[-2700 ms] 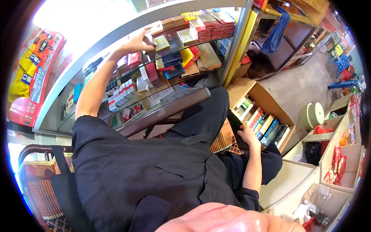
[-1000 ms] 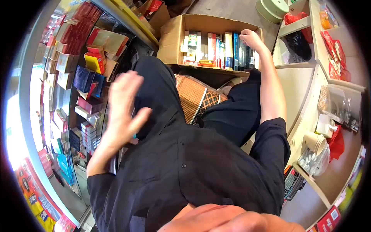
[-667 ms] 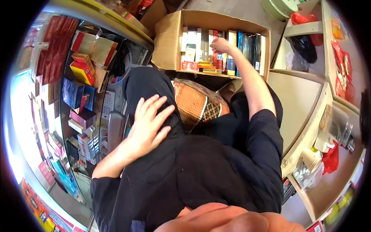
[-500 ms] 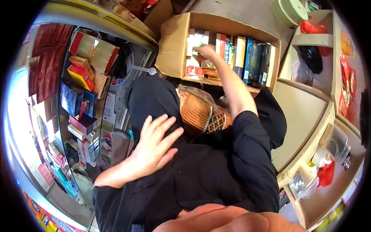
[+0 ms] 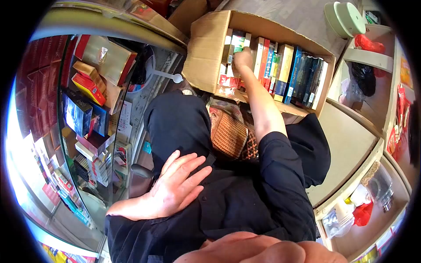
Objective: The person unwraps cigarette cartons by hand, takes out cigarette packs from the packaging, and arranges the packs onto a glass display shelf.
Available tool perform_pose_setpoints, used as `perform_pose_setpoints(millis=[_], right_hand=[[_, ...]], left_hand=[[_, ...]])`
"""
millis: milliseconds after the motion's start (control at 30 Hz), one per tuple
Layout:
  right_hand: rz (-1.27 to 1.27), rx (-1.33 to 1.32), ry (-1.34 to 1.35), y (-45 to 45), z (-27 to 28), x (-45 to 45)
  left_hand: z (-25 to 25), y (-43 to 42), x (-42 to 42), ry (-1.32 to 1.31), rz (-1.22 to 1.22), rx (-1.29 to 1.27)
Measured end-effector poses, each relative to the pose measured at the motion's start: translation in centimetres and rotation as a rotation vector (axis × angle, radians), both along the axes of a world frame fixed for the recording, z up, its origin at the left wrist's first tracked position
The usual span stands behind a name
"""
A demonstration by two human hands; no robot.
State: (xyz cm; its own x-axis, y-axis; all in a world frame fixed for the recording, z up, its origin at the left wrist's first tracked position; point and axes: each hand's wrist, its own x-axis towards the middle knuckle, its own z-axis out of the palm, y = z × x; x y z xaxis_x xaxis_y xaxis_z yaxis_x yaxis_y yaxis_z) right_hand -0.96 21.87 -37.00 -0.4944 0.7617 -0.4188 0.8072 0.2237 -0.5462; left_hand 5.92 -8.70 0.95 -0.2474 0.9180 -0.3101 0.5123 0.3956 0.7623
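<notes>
My right hand [image 5: 244,60] reaches into an open cardboard box [image 5: 206,50], its fingers curled down among narrow cartons at the left end. Whatever the fingertips grip is hidden behind the hand. A green and white carton [image 5: 238,40] stands just beyond the knuckles, and a red and white packet [image 5: 229,81] lies on the near side. Right of the hand, red cartons [image 5: 264,60] and a blue carton [image 5: 293,75] stand upright in a row with several others. Resting on my lap near the thigh, my left hand [image 5: 179,186] is empty with its fingers spread.
On the left is a glass cabinet [image 5: 66,162] stacked with packets and boxes. An orange-brown patterned item [image 5: 228,133] lies between my knees, below the cardboard box. Open drawers [image 5: 372,219] with bags stand on the right. A pale green stool [image 5: 344,19] is at the back.
The view has shifted, so the box appears further right. My right hand's fingers, stretched toward the left cartons before, are now curled downward. My left hand remains on my lap.
</notes>
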Motion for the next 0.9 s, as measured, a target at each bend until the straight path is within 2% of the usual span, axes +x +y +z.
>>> perform_pose_setpoints(millis=[167, 267, 433, 500, 600, 900], right_hand=[[-0.103, 0.021, 0.088, 0.7, -1.5, 1.0], [0.059, -0.053, 0.066, -0.8, 0.8, -0.2], [0.071, -0.088, 0.174, -2.2, -4.3, -1.5], [0.050, -0.058, 0.179, -2.7, -4.2, -1.6], [-0.305, -0.296, 0.216, -3.7, -1.7, -3.0], [-0.410, -0.369, 0.081, -3.6, -1.4, -3.5]], left_hand=[[-0.2, 0.0, 0.1, -0.005, -0.009, 0.002], [-0.3, 0.0, 0.1, -0.012, 0.008, 0.011], [-0.4, -0.1, -0.2, -0.011, 0.014, -0.007], [-0.4, -0.2, -0.2, -0.020, 0.017, -0.010], [-0.5, -0.3, -0.2, -0.044, 0.011, 0.008], [-0.5, -0.1, 0.0, -0.039, 0.007, 0.002]])
